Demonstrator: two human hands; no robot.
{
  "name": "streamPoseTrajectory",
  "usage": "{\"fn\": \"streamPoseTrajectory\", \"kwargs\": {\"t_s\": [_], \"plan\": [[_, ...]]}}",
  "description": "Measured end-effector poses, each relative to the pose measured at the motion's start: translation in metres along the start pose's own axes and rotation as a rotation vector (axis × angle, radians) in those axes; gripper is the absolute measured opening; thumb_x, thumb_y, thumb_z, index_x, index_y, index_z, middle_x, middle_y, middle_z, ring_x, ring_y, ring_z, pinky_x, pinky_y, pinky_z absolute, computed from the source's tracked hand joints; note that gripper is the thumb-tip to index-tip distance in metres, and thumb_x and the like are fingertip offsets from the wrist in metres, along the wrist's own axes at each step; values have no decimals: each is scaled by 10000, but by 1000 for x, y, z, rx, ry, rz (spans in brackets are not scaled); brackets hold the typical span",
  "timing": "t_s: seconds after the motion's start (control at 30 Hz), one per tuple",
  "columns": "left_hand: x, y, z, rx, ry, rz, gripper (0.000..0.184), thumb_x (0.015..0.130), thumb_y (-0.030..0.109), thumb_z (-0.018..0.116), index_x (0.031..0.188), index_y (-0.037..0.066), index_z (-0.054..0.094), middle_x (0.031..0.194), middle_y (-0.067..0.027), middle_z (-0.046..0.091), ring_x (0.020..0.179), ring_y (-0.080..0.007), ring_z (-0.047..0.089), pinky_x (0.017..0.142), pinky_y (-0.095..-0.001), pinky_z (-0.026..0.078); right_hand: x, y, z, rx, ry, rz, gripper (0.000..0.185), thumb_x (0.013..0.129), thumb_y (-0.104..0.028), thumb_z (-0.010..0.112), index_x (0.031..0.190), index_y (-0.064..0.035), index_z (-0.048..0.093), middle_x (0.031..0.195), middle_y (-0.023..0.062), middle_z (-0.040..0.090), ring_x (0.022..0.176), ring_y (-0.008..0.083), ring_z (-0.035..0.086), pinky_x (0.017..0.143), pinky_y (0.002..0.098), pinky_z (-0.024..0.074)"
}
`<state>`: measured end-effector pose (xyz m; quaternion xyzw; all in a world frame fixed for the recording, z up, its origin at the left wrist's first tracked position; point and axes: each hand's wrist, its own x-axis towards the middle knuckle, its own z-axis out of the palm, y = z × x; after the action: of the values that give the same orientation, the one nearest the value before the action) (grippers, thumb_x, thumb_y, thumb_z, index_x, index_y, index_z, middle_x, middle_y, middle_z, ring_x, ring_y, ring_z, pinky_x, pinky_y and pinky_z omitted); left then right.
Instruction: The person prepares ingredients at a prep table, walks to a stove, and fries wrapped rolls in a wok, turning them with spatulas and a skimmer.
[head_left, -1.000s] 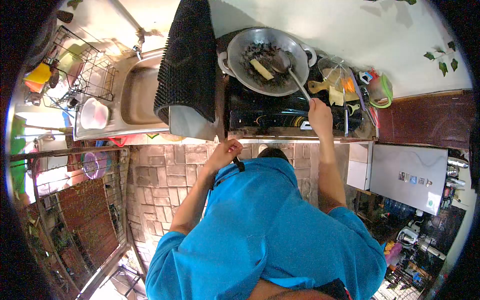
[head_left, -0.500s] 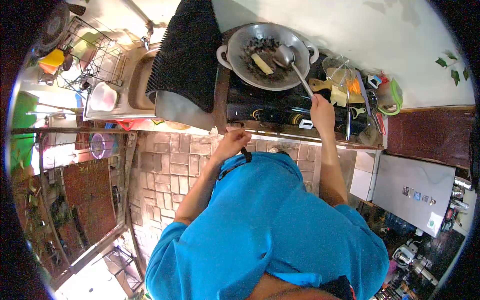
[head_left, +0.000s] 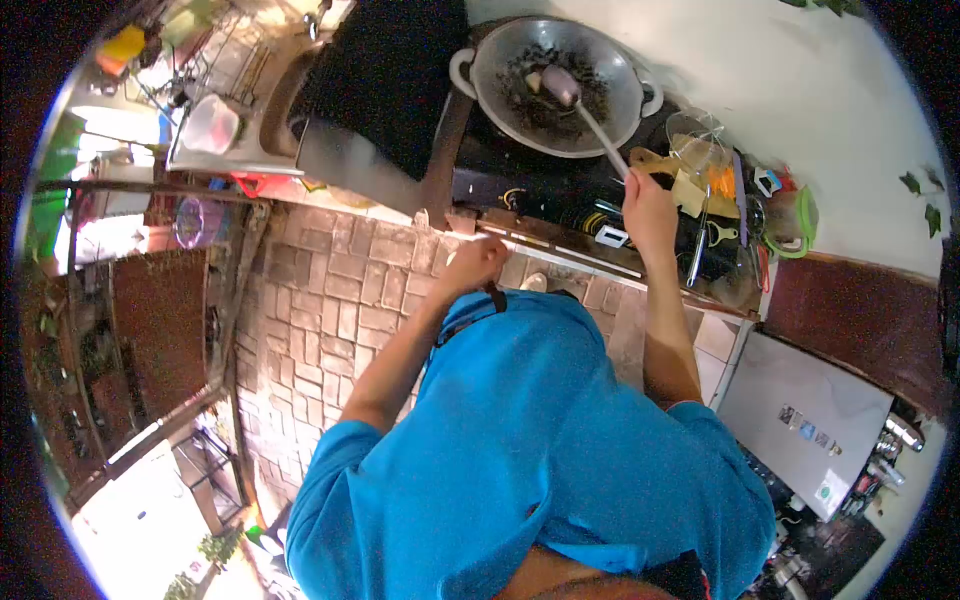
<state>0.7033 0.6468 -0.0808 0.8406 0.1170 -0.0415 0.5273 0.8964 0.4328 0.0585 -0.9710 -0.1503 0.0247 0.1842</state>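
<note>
My right hand [head_left: 650, 212] is closed around the handle of a metal spatula [head_left: 598, 132] with a broad, rounded head. That head is down inside a grey two-handled wok [head_left: 618, 112] on the stove, over dark bits lying in the bottom. A small pale yellow piece [head_left: 534, 82] shows beside the head, which seems to cover part of it. Low in front of my waist, my left hand [head_left: 474, 266] has its fingers curled, near the counter's front edge. What lies inside those fingers, if anything, is hidden.
Right of the wok lie a wire strainer [head_left: 700, 135], a wooden board [head_left: 655, 162] with yellow and orange pieces, and a green-rimmed container [head_left: 800, 222]. A black ridged mat [head_left: 385, 90] stands on the left, between the stove and the sink [head_left: 280, 105].
The spatula's head has moved over the yellow piece, which was lying long and uncovered and now shows only in part. The whole view has shifted and turned slightly; my left hand stays curled.
</note>
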Motion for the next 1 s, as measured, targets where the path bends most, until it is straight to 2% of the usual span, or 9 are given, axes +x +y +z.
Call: {"fn": "streamPoseTrajectory", "kwargs": {"t_s": [0.1,0.13,0.23,0.43,0.5,0.63,0.73,0.83,1.0], "plan": [[41,-39,33,276,89,-37,483,883,513,520,839,69,705,838,-219,674,820,-405,656,725,-484,526,3,3,-7,62,99,-35,283,960,-264,490,1071,-51,639,839,236,643,790,428,618,669,473,481],[49,-49,44,301,132,-21,507,885,537,507,837,73,706,852,-226,673,827,-410,655,735,-488,528,7,11,-2,34,139,-70,295,967,-299,453,1047,-84,639,831,208,661,773,448,619,684,539,479],[67,16,18,321,-58,-291,584,894,576,464,805,48,695,875,-247,666,840,-412,660,749,-499,533,11,5,-21,21,97,30,309,972,-287,455,1105,-68,628,945,230,652,880,423,622,748,505,480],[82,19,23,446,42,-216,452,894,423,522,720,37,681,745,-188,667,723,-348,681,659,-464,539,31,78,-35,41,40,12,363,998,-260,413,1252,-46,561,891,181,616,733,309,576,683,378,470],[82,9,24,471,103,-135,438,889,408,531,703,42,680,718,-180,665,696,-341,680,638,-459,539,34,73,-34,210,138,63,311,1007,-246,455,1144,-17,614,724,-32,519,650,71,439,569,230,365],[80,-2,35,494,253,-2,410,879,377,552,650,61,676,662,-168,657,636,-329,675,580,-429,539,60,111,-54,6,96,-260,341,1013,-283,441,1170,-34,612,687,-56,479,622,38,408,538,195,321],[71,-8,45,516,327,62,399,890,387,544,699,50,640,640,-175,644,601,-336,665,546,-431,538,69,135,-50,-229,150,-212,361,1012,-307,443,1207,-52,608,652,-81,422,592,21,368,514,183,281],[67,-18,59,528,471,163,383,903,391,534,775,37,602,608,-176,627,554,-350,649,503,-444,531,63,103,-45,90,107,-194,361,1005,-319,461,1210,-66,616,629,-96,375,570,15,333,494,182,252],[76,-30,62,575,550,284,375,901,368,535,740,34,595,608,-170,631,563,-342,652,512,-438,531,77,121,-32,42,294,-290,385,993,-369,462,1200,-89,627,617,-98,377,516,19,323,453,180,236]]}}
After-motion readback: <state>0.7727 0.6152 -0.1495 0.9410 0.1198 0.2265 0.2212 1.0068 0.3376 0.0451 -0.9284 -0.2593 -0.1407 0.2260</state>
